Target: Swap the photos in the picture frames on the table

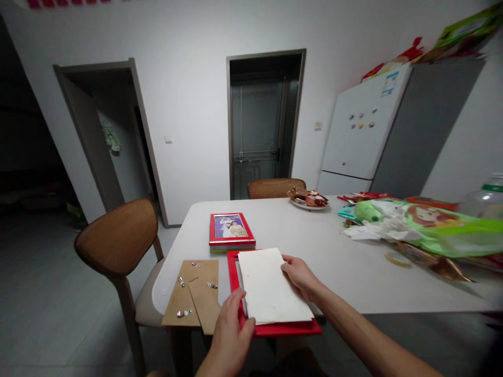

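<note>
A red picture frame (288, 329) lies at the table's near edge, with a white sheet (275, 288) over most of it, set slightly askew. My left hand (233, 327) is closed around the frame's lower left side, its thumb by the sheet's bottom corner. At the sheet's right edge my right hand (301, 277) pinches it, thumb on top; the fingers underneath are hidden. Left of the frame is a brown backing board (178, 293) with metal clips and a loose stand flap (205, 309). Behind them rests a red-framed photo (231, 229) on a small stack.
Farther back on the white table (275, 225) stands a plate with wrapped items (309, 199). Plastic packaging (420, 225) and a clear jar (485, 196) crowd the right side. Wooden chairs stand at left (118, 238) and behind (275, 188); a fridge (353, 125) is at back right.
</note>
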### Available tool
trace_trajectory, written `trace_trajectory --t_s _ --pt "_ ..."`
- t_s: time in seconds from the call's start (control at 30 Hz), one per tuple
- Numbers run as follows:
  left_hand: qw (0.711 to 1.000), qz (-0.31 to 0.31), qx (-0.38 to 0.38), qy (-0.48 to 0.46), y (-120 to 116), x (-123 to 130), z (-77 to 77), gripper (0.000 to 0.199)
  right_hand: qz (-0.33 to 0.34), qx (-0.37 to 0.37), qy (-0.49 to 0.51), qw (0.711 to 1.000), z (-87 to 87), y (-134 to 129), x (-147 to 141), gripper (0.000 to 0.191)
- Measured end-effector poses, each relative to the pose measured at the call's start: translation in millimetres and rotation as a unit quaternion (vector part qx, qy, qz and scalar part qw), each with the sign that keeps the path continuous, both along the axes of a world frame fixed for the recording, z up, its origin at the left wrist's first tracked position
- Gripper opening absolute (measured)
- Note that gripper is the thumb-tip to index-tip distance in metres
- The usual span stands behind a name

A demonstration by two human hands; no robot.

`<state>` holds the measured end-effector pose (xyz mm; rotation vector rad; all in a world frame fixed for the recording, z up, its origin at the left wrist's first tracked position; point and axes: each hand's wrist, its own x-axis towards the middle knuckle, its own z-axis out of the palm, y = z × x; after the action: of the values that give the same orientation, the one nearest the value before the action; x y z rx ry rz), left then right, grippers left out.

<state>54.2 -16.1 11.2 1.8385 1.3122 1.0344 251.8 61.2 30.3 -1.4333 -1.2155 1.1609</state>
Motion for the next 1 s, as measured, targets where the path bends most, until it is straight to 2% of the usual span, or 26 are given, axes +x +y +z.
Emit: trace_trajectory --t_s 0.1,0.27,0.47,0.57,0.63,0.8,0.9,1.0 --pt "0.996 -0.017 0.049 0.073 -3 2 -6.5 0.045 -0.005 0.001 -0.008 1.000 -5.9 8 -3 0.052" --pt "0.990 -0.032 0.093 0.103 -2 0 -14.8 0.043 -0.042 0.026 -0.133 0.990 -12.2 22 -4 0.050" --pt "0.988 -0.035 0.111 0.106 -2 -1 -13.5 0.038 -0.028 0.038 -0.156 0.987 -17.4 24 -2 0.049" --pt "0.987 -0.042 0.097 0.118 -3 -2 -11.2 0.040 -0.027 0.036 -0.142 0.989 -18.7 22 -2 0.047" --pt "0.986 -0.054 0.082 0.136 -5 -3 -10.1 0.044 -0.025 0.041 -0.165 0.985 -18.0 21 -3 0.045" --pt "0.978 -0.068 0.084 0.178 -4 -3 -12.2 0.049 -0.031 0.082 -0.340 0.936 -11.6 21 -6 0.034" --pt "0.975 -0.064 0.093 0.192 -3 -2 -13.2 0.046 -0.045 0.075 -0.412 0.907 -9.7 20 -10 0.030" --pt "0.975 -0.051 0.086 0.196 -3 -1 -11.3 0.042 -0.051 0.059 -0.500 0.863 -12.0 17 -17 0.032"
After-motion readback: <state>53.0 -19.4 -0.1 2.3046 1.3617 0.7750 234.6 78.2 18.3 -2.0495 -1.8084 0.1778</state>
